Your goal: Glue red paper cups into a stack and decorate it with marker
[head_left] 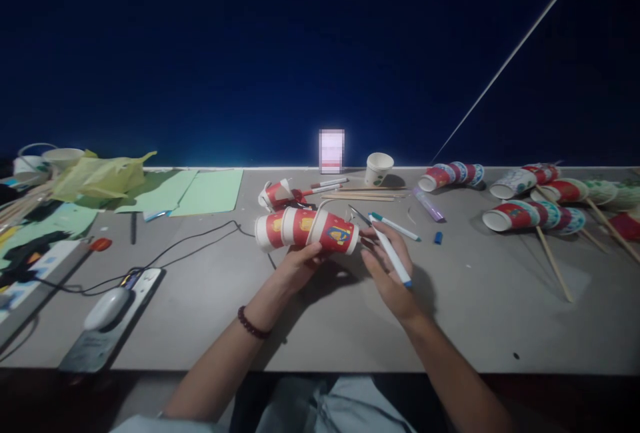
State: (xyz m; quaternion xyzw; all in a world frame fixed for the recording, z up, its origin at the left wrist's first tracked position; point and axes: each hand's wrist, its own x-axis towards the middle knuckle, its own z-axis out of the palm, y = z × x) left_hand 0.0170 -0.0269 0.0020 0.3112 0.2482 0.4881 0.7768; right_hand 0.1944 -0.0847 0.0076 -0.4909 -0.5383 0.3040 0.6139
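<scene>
In front of me, a row of nested red and white paper cups (303,227) with yellow pictures lies sideways, held above the table by my left hand (303,263). The thumb is on the near side, and the other fingers are mostly hidden behind the cups. My right hand (390,263) is closed around a white marker (393,253) with a blue end pointing toward me. Its fingertips are close to the cups' right end; I cannot tell if they touch. A blue marker cap (438,238) lies on the table to the right of this hand.
Finished-looking cup rows on sticks (535,216) lie at the right. A white cup (379,169), wooden sticks (357,197), a green marker (396,227) and a purple tube (429,205) are behind my hands. Green paper (213,193), a power strip (45,279) and cables are left.
</scene>
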